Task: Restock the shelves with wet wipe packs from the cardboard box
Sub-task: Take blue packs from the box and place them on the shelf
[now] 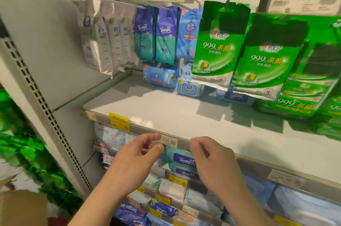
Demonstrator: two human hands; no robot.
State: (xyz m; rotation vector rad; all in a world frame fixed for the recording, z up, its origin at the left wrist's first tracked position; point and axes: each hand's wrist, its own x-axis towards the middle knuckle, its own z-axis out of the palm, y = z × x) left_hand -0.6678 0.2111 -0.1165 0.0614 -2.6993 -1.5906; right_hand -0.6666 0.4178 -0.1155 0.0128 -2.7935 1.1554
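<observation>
below bare shelf [166,113] edge, empty hands

Both forearms extend forward and upward, side by side. Left hand [136,153] and right hand [212,157] are raised, fingers loosely curled, holding nothing.

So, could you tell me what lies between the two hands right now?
In the head view, a white price tag on the shelf edge and a Tempo pack below it show between the left hand and right hand.
</observation>
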